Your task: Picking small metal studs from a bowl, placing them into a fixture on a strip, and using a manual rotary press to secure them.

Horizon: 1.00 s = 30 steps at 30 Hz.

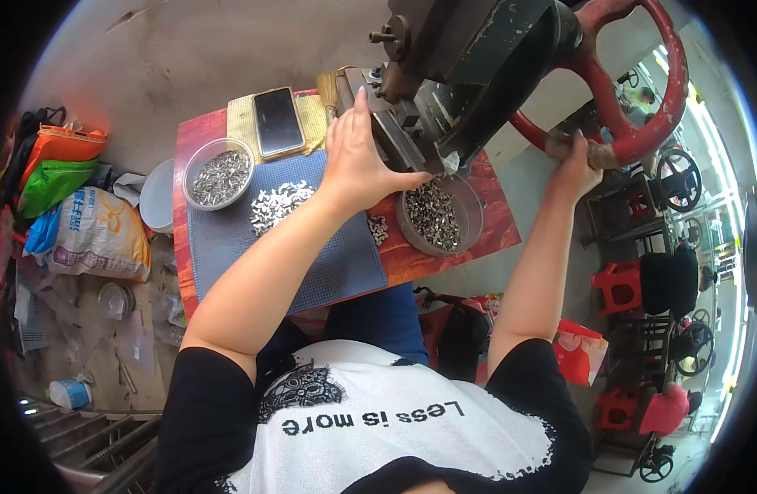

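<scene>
My left hand (358,160) is beside the base of a dark hand press (485,70), its thumb stretched right and its fingers pointing away from me. Nothing shows in its grasp, though the palm side is partly hidden. On the right, my right hand (574,171) is closed around the grip on the rim of the press's red handwheel (662,115). Just below my left thumb stands a clear round tub (475,222) full of small metal parts. A pile of small pale pieces (276,206) lies on a blue textured mat (329,267), left of my left forearm.
Another round tub (192,188) of thin silvery parts sits at the table's left. Behind it, a phone (277,121) rests on a yellow cloth (240,119); a brush (327,89) is beside the press. Bags (99,235) crowd the left; red stools (615,286) stand right.
</scene>
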### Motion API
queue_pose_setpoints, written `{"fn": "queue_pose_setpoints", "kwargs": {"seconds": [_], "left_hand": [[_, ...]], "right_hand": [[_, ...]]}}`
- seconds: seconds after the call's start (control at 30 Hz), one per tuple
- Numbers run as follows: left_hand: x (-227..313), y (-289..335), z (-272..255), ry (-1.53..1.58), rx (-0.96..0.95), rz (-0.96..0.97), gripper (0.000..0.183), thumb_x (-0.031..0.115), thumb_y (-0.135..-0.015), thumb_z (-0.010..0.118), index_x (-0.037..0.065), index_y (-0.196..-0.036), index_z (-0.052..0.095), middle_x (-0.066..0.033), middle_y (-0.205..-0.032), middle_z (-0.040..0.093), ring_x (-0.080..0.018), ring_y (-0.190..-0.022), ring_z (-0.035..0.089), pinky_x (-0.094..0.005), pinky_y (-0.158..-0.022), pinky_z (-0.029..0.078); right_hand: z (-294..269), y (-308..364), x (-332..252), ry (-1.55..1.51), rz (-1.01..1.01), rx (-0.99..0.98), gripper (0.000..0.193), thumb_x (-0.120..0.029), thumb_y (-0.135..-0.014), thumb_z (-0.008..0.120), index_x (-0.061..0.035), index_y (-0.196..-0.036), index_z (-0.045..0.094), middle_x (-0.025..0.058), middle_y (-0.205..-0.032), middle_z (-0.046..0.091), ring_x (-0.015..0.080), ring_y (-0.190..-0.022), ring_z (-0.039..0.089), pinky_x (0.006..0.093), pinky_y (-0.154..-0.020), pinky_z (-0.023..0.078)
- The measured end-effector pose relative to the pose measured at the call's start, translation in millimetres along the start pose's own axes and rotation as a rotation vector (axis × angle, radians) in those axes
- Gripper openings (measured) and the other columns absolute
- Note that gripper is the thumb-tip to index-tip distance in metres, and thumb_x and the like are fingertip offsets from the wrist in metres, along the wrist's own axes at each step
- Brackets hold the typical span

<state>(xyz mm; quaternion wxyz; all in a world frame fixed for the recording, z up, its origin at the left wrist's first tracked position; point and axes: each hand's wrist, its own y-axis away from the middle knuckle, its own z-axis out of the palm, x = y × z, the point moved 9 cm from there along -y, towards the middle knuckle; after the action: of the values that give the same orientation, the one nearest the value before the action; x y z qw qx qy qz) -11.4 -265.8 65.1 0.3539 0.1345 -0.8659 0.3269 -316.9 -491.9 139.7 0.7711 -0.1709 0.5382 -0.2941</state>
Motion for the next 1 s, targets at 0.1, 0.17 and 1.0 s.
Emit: {"fn": "queue_pose_setpoints", "kwargs": {"seconds": [0.1, 0.17, 1.0], "left_hand": [[5, -3, -3, 0.03, 0.031, 0.049, 0.142, 0.046, -0.053, 0.095, -0.007, -0.155, 0.01, -0.0215, -0.137, 0.047, -0.0372, -0.137, 0.039, -0.0516, -0.12, 0.016], [32, 3, -18, -0.006, 0.199, 0.302, 0.142, 0.043, -0.051, 0.095, -0.004, -0.156, 0.011, -0.0192, -0.137, 0.048, -0.0366, -0.139, 0.038, -0.0533, -0.121, 0.015], [-29, 69, -12, -0.562, -0.509, -0.045, 0.094, 0.052, -0.068, 0.085, -0.002, -0.138, 0.052, -0.0208, -0.146, 0.049, -0.0355, -0.144, 0.036, -0.0536, -0.118, 0.024]], "right_hand": [[-5, 33, 23, 0.237, 0.238, -0.06, 0.027, -0.021, -0.092, 0.073, 0.0016, -0.103, 0.064, 0.0098, -0.095, 0.069, 0.0172, -0.089, 0.067, 0.0302, -0.081, 0.053], [-3, 85, 35, 0.259, 0.482, -0.169, 0.035, -0.029, -0.096, 0.069, 0.0031, -0.109, 0.066, 0.0078, -0.097, 0.07, 0.0133, -0.086, 0.064, 0.0289, -0.079, 0.051], [37, 193, 31, -0.038, 1.047, -0.706, 0.037, -0.029, -0.106, 0.052, 0.005, -0.109, 0.067, 0.0058, -0.088, 0.067, 0.0132, -0.076, 0.062, 0.0271, -0.068, 0.051]]}}
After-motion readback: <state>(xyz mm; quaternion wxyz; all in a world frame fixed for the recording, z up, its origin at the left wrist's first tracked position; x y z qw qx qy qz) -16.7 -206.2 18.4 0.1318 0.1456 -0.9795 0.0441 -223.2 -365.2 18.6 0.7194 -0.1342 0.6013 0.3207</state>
